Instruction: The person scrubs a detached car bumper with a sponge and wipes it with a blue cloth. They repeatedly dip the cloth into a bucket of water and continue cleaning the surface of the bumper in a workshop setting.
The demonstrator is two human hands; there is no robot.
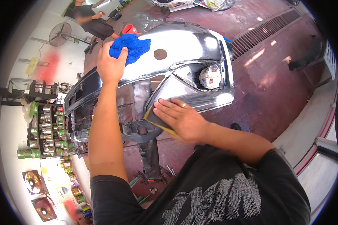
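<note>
A silver-grey car bumper cover [180, 42] is propped up in front of me, glossy along its upper face. My left hand [111, 66] grips a bunched blue cloth [137, 48] against the bumper's upper left part, thumb on top. Lower down, my right hand [182, 120] has its fingers stretched over a folded sheet of sandpaper [156, 119], dark grey with yellowish edges. The sheet lies along the bumper's lower edge and is partly hidden by the fingers. A round hole [160, 54] shows in the upper face. Crumpled newspaper [211, 78] fills the opening at the right end.
Under the bumper is a dark stand [149, 157]. A red bucket [130, 29] sits just behind it, with another person [92, 20] farther back left. Racks of cans [50, 129] line the left wall near a fan [60, 34]. A floor grate [266, 34] runs at the far right.
</note>
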